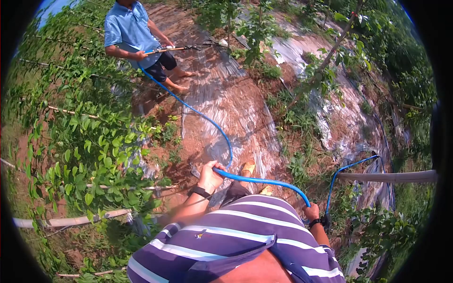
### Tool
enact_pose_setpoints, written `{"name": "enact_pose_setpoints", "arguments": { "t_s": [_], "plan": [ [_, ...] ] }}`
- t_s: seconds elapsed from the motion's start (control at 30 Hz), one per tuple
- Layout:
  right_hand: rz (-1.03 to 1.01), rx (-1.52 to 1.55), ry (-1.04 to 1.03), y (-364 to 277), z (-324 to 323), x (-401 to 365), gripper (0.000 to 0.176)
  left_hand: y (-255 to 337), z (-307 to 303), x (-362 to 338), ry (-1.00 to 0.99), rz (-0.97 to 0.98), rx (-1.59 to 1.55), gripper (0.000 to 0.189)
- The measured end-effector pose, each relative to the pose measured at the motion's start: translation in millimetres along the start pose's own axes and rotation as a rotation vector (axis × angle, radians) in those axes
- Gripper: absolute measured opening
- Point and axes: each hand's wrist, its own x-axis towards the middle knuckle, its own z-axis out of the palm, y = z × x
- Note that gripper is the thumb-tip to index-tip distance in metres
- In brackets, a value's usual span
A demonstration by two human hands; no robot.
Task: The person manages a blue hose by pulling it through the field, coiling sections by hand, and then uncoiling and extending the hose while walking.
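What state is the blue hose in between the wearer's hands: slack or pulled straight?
Slack: the blue hose bows in a curve from the left hand to the right hand, both gripping it.

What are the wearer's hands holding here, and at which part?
Both grip the blue hose mid-length: left hand on the side toward the other person, right hand where it bends downward.

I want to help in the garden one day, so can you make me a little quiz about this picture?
1. True or false: the left hand and the right hand both grip the blue hose.
2. The other person wears a shirt that is: A red, B blue, C yellow?
3. What is the other person holding?
Key: 1 true; 2 B; 3 a long wand joined to the hose.
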Motion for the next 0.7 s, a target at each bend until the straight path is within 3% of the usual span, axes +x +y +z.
{"name": "enact_pose_setpoints", "arguments": {
  "t_s": [0.2,0.27,0.3,0.4,0.7],
  "plan": [
    [0.081,0.071,-0.020,19.5,2.0,-9.7,0.025,-12.6,1.1,3.3,-0.008,-0.008,0.054,0.020],
    [-0.124,0.000,0.127,28.3,8.2,-14.4,0.016,-14.0,1.7,5.7,-0.021,-0.031,0.040,0.020],
    [-0.125,0.000,0.130,27.7,8.1,-16.8,0.016,-14.2,1.3,6.9,-0.030,-0.052,0.024,0.020],
    [-0.011,-0.005,0.061,23.7,8.2,-22.4,0.019,-16.0,3.0,9.5,-0.031,-0.033,0.041,0.020],
    [-0.014,0.065,0.044,19.4,4.2,-35.9,0.019,-20.0,-2.1,10.7,-0.024,-0.049,0.051,0.017]
  ]
}}
